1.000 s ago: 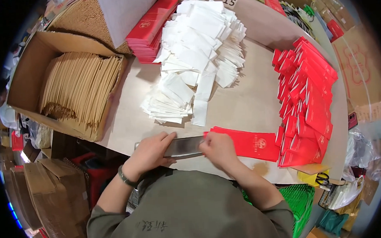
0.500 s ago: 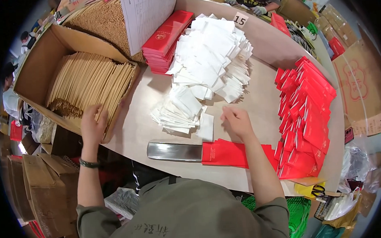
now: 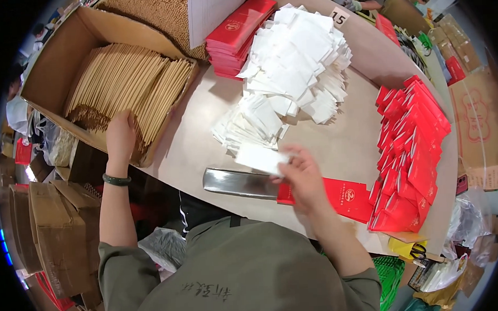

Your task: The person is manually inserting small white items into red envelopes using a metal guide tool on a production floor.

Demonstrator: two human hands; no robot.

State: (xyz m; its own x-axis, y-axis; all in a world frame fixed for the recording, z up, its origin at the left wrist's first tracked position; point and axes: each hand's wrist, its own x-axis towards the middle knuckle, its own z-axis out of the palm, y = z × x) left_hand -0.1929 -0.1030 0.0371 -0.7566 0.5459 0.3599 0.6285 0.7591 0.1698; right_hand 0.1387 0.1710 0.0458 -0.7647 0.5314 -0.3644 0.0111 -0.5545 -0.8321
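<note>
My left hand (image 3: 121, 137) reaches into the near right corner of a cardboard box, its fingers closed at the ends of the wooden chopsticks (image 3: 120, 77) lying side by side there. In my right hand (image 3: 304, 180) a flat white folded napkin (image 3: 258, 158) is pinched between thumb and fingers. That hand hovers over a red paper sleeve (image 3: 345, 194) and the right end of a shiny curved metal strip (image 3: 238, 182) on the table. A pile of white napkins (image 3: 295, 59) spreads beyond the hand, with a smaller fanned bunch (image 3: 250, 122) nearer me.
The cardboard box (image 3: 48, 72) stands left of the table. Behind it is a mass of upright sticks (image 3: 148, 18) beside a white sheet (image 3: 215, 15). Stacked red sleeves (image 3: 238, 36) lie at the back. Filled red sleeves (image 3: 410, 154) heap up against the right-hand rim. A co-worker's gloved hands show beyond.
My right hand has picked up a napkin and moved nearer me over the red sleeve. The left hand's fingers have closed at the chopsticks. The view has shifted slightly.
</note>
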